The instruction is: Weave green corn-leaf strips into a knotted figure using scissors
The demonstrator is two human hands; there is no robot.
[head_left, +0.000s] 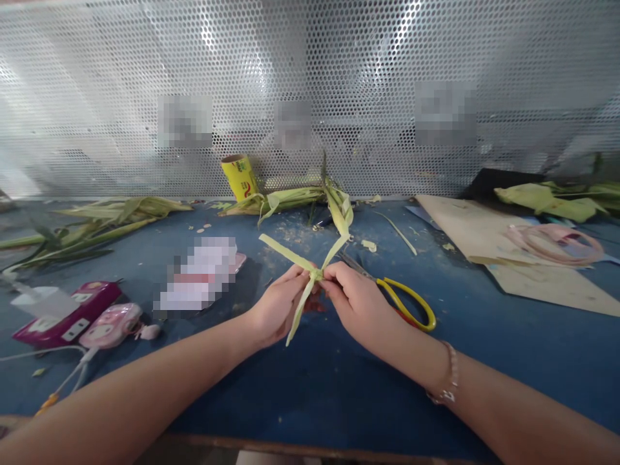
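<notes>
Pale green corn husk strips (315,274) meet in a small woven knot between my two hands, above the blue table. My left hand (283,298) pinches the knot from the left, its fingers closed. From the right, the thumb and fingertips of my right hand (356,298) are closed on the same piece. Loose strip ends stick out to the upper left, the upper right and downward. Just beyond my right hand lie scissors (411,303) with yellow and red handles, their blades partly hidden behind the hand.
Corn husks (295,199) lie at the back by a yellow cardboard tube (238,177); more husks (111,216) are at left. A blurred-out phone (201,274), purple power strip (68,313) and pink charger (111,325) sit left. Cardboard (465,226) lies right. A perforated metal screen (339,77) stands behind.
</notes>
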